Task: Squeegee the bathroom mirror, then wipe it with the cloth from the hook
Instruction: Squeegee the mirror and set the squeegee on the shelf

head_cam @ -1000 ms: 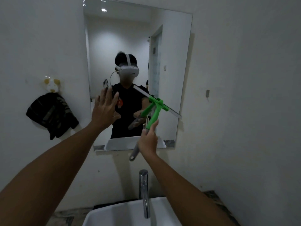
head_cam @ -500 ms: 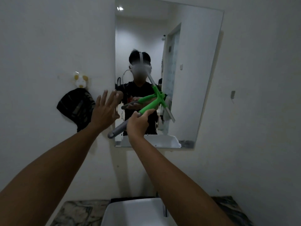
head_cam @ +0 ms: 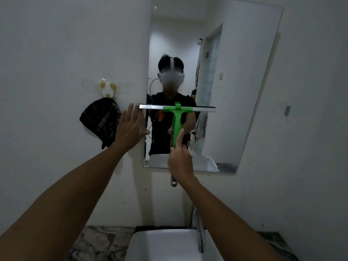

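The mirror hangs on the white wall, tilted in view. My right hand grips the green squeegee by its handle, index finger stretched along it. Its metal blade lies level across the mirror's lower left part, the left end reaching past the mirror's edge. My left hand is held up flat with fingers apart at the mirror's left edge, near the blade's left tip, holding nothing. A dark cloth hangs from a small hook on the wall to the left.
A white sink sits below with a chrome tap at its right side, on a marbled counter. A small fitting is fixed on the wall right of the mirror. A person's reflection fills the mirror's lower left.
The squeegee has turned from a slanted pose to handle down with the blade level against the mirror. My left hand stays raised by the mirror's left edge. The view shifted right.
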